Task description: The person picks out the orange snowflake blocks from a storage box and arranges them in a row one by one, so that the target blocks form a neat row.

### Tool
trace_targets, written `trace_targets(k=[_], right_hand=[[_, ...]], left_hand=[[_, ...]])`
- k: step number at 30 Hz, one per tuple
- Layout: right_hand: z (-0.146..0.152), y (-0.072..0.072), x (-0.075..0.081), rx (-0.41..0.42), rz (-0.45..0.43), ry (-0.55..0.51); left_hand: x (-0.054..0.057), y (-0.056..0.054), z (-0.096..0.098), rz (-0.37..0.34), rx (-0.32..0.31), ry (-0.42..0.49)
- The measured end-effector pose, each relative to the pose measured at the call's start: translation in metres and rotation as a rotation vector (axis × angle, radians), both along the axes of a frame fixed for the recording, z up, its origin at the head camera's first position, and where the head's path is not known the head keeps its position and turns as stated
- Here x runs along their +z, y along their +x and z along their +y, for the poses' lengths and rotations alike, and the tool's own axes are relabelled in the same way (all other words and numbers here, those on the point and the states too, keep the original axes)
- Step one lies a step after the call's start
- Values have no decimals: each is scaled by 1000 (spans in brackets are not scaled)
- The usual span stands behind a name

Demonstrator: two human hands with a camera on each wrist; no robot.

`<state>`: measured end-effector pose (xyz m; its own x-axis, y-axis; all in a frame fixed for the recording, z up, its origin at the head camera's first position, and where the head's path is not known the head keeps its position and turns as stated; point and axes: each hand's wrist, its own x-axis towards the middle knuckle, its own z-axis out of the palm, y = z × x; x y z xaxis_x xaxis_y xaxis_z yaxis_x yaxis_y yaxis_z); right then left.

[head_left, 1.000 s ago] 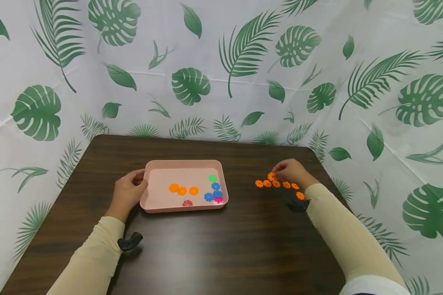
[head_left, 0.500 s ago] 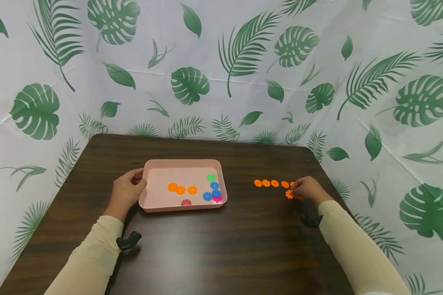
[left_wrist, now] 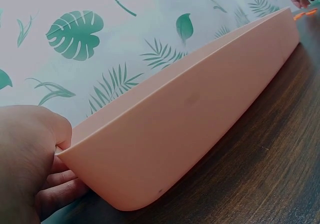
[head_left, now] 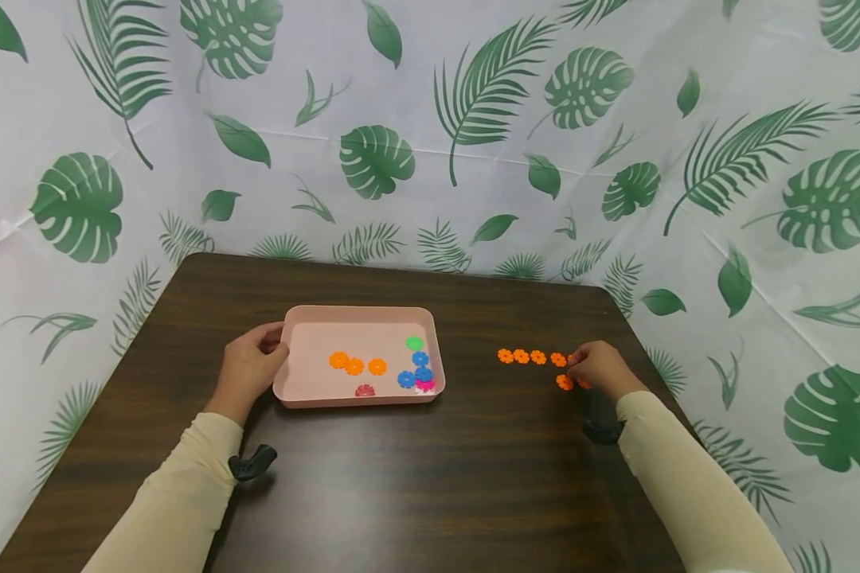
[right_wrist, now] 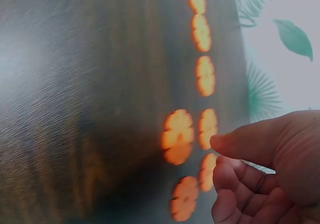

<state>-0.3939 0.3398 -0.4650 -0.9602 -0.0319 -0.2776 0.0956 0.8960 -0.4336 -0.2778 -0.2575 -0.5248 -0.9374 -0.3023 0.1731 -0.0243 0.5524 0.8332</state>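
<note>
The right hand (head_left: 600,366), its grip released, is just by the orange flowers (head_left: 521,356) at the frame's right: five in a row, two below. The left hand (head_left: 249,368), left of centre, pinches the rim of the pink tray (head_left: 304,346) (more flowers (head_left: 377,367) lie inside, mostly orange and blue). The brown desk (head_left: 373,501) spreads beneath, a leafy backdrop (head_left: 279,183) across the top.

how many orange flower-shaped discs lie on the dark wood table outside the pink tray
7 orange flower-shaped discs: five in the far row, two in the nearer row, by the right hand, which may hide more.
</note>
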Motion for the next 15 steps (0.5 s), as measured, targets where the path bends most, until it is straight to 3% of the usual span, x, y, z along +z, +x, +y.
trace_targets(k=[7, 15], right_hand=[[-28, -4, 26, 74, 71, -4], [-123, -15, 47, 328, 184, -10]], left_hand=[[-1, 0, -1, 21, -1, -6], [-2, 0, 0, 11, -7, 8]])
